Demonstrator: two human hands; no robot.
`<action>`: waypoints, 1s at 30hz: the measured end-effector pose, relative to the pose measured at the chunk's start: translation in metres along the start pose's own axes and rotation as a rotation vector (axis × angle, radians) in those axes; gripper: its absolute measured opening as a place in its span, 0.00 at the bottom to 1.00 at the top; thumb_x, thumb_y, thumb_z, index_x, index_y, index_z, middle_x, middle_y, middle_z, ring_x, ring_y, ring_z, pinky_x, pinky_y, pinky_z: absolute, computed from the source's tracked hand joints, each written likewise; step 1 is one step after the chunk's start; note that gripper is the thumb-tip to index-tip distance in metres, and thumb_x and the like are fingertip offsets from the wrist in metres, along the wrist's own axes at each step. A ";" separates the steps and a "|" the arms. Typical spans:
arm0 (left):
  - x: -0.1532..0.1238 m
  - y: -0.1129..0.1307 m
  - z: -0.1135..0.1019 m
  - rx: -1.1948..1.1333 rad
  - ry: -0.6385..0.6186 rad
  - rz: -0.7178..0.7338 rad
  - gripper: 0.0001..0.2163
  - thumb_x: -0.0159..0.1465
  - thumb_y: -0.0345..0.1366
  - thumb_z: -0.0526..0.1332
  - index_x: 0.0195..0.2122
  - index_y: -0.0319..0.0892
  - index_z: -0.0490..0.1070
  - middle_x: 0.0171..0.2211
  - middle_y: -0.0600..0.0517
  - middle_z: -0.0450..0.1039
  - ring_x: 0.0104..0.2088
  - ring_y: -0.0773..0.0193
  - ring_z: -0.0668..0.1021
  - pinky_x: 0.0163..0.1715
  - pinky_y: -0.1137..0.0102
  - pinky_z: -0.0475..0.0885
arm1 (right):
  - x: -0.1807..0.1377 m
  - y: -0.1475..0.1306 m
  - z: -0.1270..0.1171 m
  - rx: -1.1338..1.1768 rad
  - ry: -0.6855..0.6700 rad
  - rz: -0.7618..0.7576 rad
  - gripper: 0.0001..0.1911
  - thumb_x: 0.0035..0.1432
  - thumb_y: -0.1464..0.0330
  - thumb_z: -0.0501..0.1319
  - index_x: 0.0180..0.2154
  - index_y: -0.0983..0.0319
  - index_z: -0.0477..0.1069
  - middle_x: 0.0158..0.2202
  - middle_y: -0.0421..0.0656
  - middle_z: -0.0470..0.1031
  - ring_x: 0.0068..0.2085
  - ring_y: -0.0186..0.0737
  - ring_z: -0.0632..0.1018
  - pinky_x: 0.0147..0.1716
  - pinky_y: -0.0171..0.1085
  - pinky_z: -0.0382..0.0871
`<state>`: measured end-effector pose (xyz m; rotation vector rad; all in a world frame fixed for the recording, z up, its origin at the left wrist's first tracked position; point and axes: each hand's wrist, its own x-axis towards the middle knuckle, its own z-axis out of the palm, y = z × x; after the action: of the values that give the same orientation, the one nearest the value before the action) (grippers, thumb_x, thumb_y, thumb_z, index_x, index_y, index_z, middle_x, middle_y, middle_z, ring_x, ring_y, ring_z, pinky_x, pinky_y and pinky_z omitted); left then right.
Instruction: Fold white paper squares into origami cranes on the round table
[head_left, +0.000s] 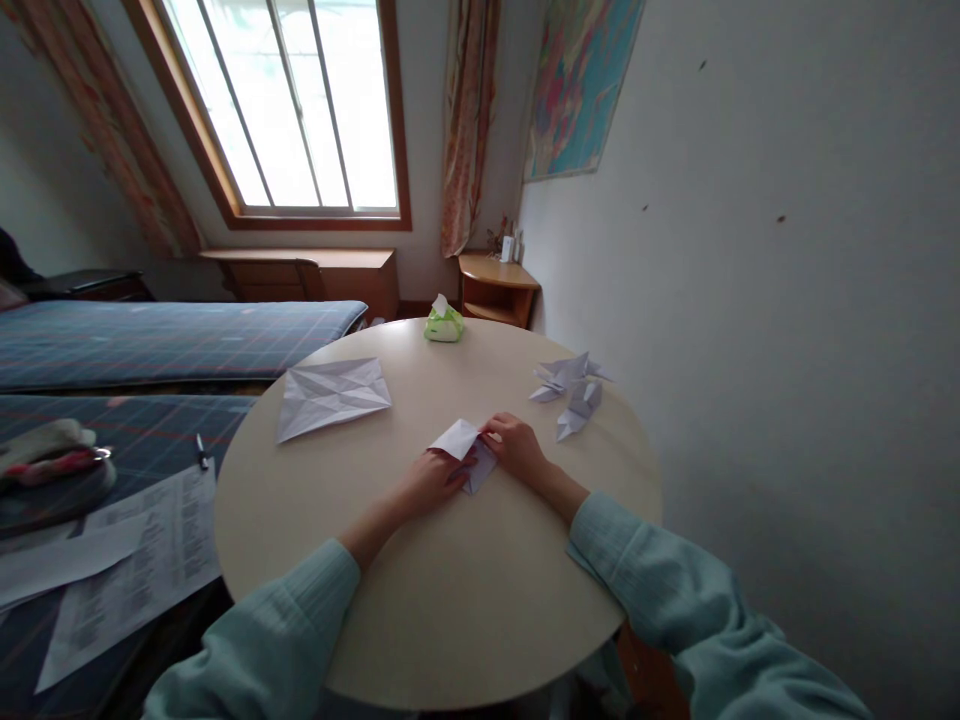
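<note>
A small folded sheet of white paper (pixel 457 438) is between my hands near the middle of the round table. My left hand (pixel 433 484) lies on its lower left part, fingers closed on the paper and partly covered by a raised flap. With thumb and fingertips together, my right hand (pixel 517 446) pinches the paper's right edge. Several folded paper figures (pixel 566 378) with pointed ends sit on the table to the right. A creased white sheet (pixel 334 392) lies at the left, its fold lines standing up.
The round cream table (pixel 450 620) has a green tissue pack (pixel 444 322) at its far edge. Beds with blue plaid covers (pixel 172 335) stand to the left, with printed sheets (pixel 142 560), a pen (pixel 202 450) and a bag on the nearer one. A white wall (pixel 787 330) rises close on the right.
</note>
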<state>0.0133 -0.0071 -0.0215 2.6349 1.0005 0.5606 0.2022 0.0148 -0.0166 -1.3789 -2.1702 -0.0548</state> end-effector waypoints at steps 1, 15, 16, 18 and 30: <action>0.000 0.001 0.000 -0.002 -0.004 -0.003 0.15 0.58 0.34 0.53 0.46 0.41 0.68 0.48 0.47 0.67 0.49 0.57 0.68 0.51 0.64 0.61 | 0.000 -0.001 0.000 0.000 0.016 -0.014 0.03 0.52 0.70 0.59 0.29 0.62 0.71 0.31 0.42 0.72 0.34 0.35 0.71 0.32 0.31 0.61; 0.000 0.001 0.003 -0.037 0.014 0.028 0.15 0.58 0.34 0.53 0.47 0.42 0.67 0.51 0.48 0.65 0.51 0.57 0.66 0.53 0.63 0.59 | 0.000 -0.007 0.002 0.045 0.009 -0.066 0.07 0.52 0.74 0.57 0.34 0.61 0.72 0.33 0.43 0.74 0.36 0.35 0.72 0.35 0.32 0.63; 0.000 0.001 0.003 -0.053 0.009 0.021 0.15 0.58 0.33 0.53 0.47 0.42 0.67 0.50 0.47 0.66 0.51 0.57 0.67 0.53 0.64 0.59 | 0.000 -0.007 0.001 0.029 -0.003 -0.051 0.07 0.52 0.74 0.57 0.33 0.61 0.72 0.32 0.43 0.74 0.36 0.36 0.73 0.34 0.32 0.63; 0.000 0.001 0.002 -0.067 -0.002 0.011 0.15 0.58 0.34 0.53 0.47 0.41 0.67 0.49 0.47 0.67 0.49 0.58 0.68 0.52 0.64 0.60 | 0.000 -0.007 0.001 -0.016 -0.008 -0.020 0.06 0.52 0.74 0.57 0.32 0.62 0.73 0.32 0.44 0.74 0.35 0.36 0.73 0.34 0.32 0.63; 0.000 0.003 -0.001 -0.033 -0.039 -0.009 0.16 0.58 0.35 0.53 0.47 0.42 0.67 0.48 0.48 0.68 0.48 0.59 0.69 0.50 0.66 0.63 | 0.002 -0.006 0.003 -0.095 0.018 0.004 0.07 0.54 0.70 0.57 0.29 0.62 0.73 0.30 0.44 0.75 0.33 0.37 0.73 0.32 0.33 0.61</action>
<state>0.0147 -0.0086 -0.0198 2.6013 0.9826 0.5170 0.1956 0.0150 -0.0162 -1.4295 -2.1749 -0.1705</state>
